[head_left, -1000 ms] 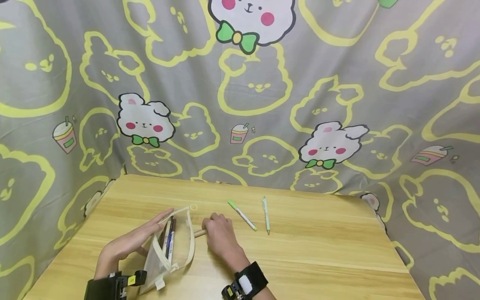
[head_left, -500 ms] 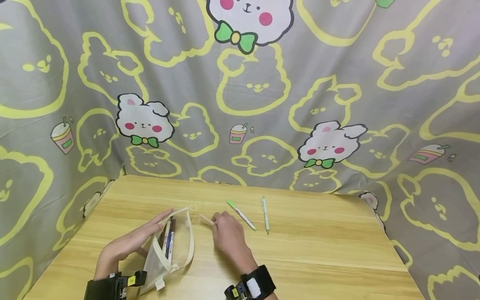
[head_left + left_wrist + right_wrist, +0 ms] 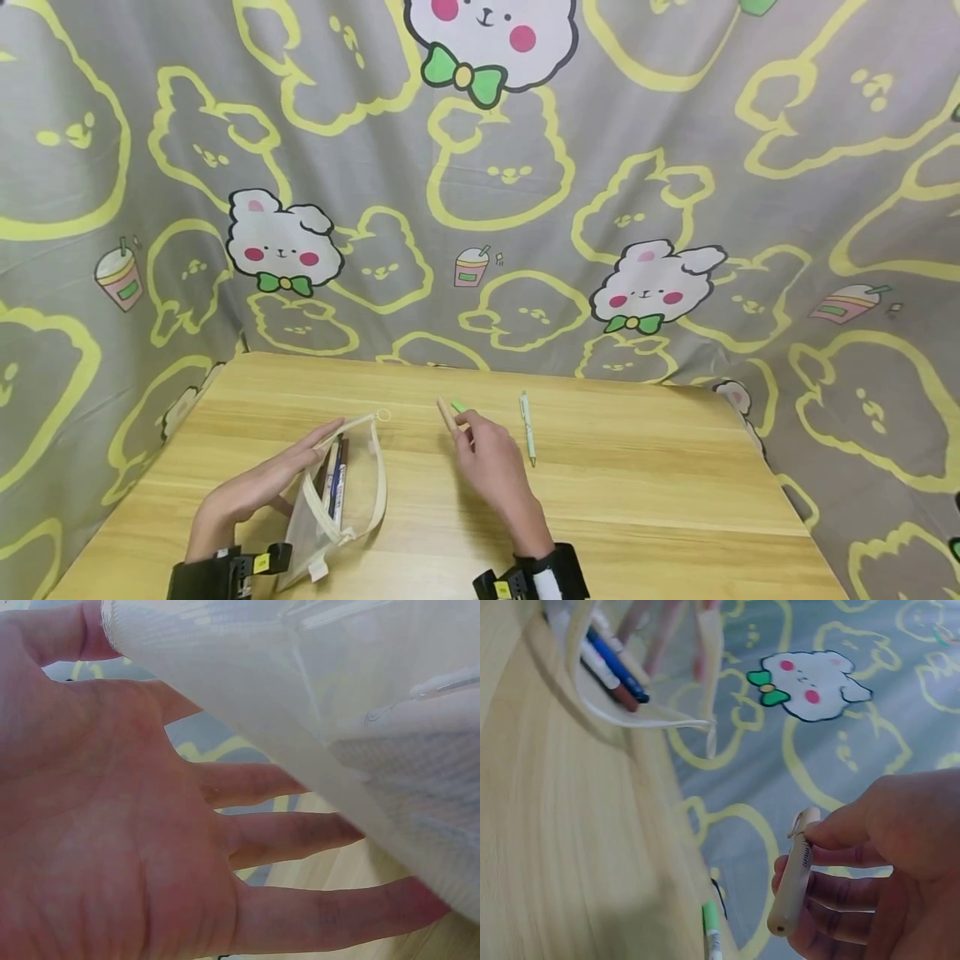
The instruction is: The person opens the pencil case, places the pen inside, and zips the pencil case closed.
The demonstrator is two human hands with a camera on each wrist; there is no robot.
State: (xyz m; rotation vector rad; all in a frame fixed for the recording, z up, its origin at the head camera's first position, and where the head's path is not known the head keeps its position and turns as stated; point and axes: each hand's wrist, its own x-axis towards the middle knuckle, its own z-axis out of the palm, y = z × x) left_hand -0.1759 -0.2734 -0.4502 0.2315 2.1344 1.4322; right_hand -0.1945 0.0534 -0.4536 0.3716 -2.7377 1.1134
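My left hand (image 3: 258, 483) holds a translucent, cream-edged zip pencil pouch (image 3: 302, 533) at the left front of the table, its mouth gaping to the right. In the left wrist view the fingers (image 3: 277, 832) stretch out straight and spread, tips hidden behind the pouch wall (image 3: 247, 705). Several pens (image 3: 615, 664) lie inside, among them a blue one and a brown-tipped one. My right hand (image 3: 491, 462), right of the pouch, pinches a cream pen (image 3: 793, 877) with a clip between thumb and fingers, tilted up off the table. Behind that hand, a green-capped pen (image 3: 458, 407) is mostly hidden.
A pale mint pen (image 3: 528, 427) lies right of my right hand on the wood-grain table (image 3: 637, 500). Grey curtains (image 3: 510, 250) printed with yellow outlines and white rabbits hang along the table's back and sides.
My right hand has moved from the pouch's mouth to the right with the cream pen, now over the green-capped pen. The pen has swung to point away. My left hand has stayed on the pouch.
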